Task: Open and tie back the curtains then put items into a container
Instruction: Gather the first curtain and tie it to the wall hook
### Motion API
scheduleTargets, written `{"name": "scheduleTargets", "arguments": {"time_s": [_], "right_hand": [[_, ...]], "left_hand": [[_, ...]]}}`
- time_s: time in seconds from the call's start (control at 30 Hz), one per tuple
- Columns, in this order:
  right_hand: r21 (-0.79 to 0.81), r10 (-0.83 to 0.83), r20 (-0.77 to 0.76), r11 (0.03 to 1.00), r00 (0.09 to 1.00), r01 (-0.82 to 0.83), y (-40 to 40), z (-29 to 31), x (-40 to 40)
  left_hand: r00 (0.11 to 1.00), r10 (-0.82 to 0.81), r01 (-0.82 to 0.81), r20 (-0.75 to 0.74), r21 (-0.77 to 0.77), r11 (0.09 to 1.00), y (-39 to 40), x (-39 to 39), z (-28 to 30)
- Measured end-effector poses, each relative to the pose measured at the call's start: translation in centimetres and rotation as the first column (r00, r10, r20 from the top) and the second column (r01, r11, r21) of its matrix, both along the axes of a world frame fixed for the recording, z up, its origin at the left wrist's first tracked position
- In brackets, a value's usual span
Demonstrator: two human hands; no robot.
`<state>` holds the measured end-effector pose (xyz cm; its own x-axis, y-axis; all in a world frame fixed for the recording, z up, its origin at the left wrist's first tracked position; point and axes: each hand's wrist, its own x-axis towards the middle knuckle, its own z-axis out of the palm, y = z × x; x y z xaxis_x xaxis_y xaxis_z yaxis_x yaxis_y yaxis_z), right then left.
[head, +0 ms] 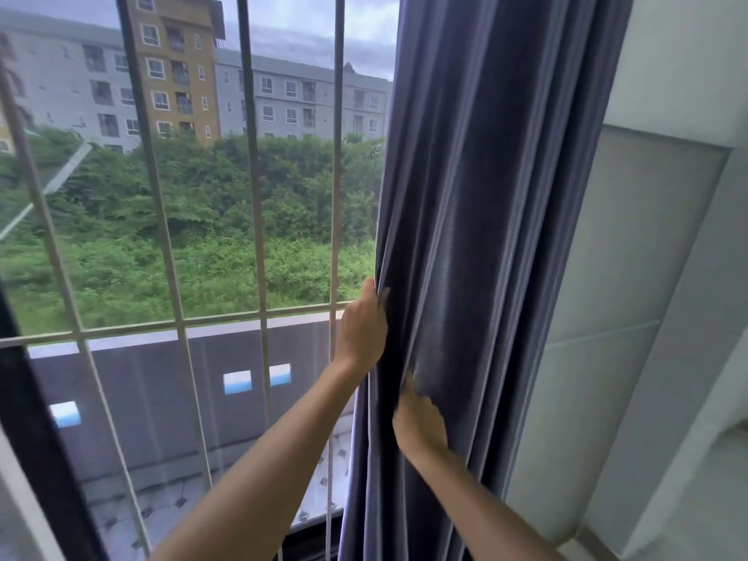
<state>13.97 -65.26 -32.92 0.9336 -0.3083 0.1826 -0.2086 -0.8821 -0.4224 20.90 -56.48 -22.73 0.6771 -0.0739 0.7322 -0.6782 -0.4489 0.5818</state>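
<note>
A blue-grey curtain hangs bunched in thick folds at the right side of the window. My left hand grips its left edge at about mid height, thumb on the near side and fingers wrapped behind the fabric. Lower down, my right hand reaches into the folds and holds a bunch of cloth; its fingers are hidden inside the fabric. No tie-back or container is in view.
The window with pale metal bars fills the left and middle. A black frame post stands at the far left. A white wall with a padded panel rises right of the curtain.
</note>
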Motion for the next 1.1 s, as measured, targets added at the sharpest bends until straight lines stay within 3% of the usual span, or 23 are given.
{"name": "scheduleTargets", "arguments": {"time_s": [0.13, 0.27, 0.37, 0.53, 0.73, 0.93, 1.1], "right_hand": [[-0.075, 0.046, -0.064, 0.996, 0.997, -0.051, 0.5, -2.6, -1.1], [-0.105, 0.042, -0.097, 0.993, 0.994, -0.052, 0.6, -3.9, -1.9], [-0.115, 0.053, -0.126, 0.991, 0.991, -0.068, 1.0, -3.6, -1.3], [-0.094, 0.077, -0.106, 0.992, 0.991, -0.087, 2.0, -3.8, -0.9], [-0.13, 0.091, -0.055, 0.987, 0.994, -0.098, 2.8, -4.1, -0.9], [-0.165, 0.098, -0.068, 0.98, 0.993, -0.108, 3.3, -4.3, -0.8], [-0.068, 0.183, -0.216, 0.977, 0.959, -0.202, 3.1, -2.2, -0.8]], "left_hand": [[0.999, -0.011, 0.011, -0.036, 0.017, 1.0, -0.2, 0.0, 0.1], [0.976, -0.155, 0.151, -0.152, -0.036, 0.988, -0.7, -1.4, 0.3], [0.961, -0.233, 0.241, -0.146, 0.044, 0.97, -1.2, -1.7, 0.0], [0.972, -0.179, 0.2, -0.15, 0.142, 0.969, -1.4, -0.9, 0.2], [0.996, -0.091, 0.085, 0.003, 0.312, 0.946, 0.0, 0.0, 0.7], [0.943, 0.035, -0.215, 0.331, 0.525, 0.823, 0.9, -0.2, 1.5], [0.943, 0.024, -0.212, 0.333, 0.543, 0.813, 1.3, 0.2, 1.9]]}}
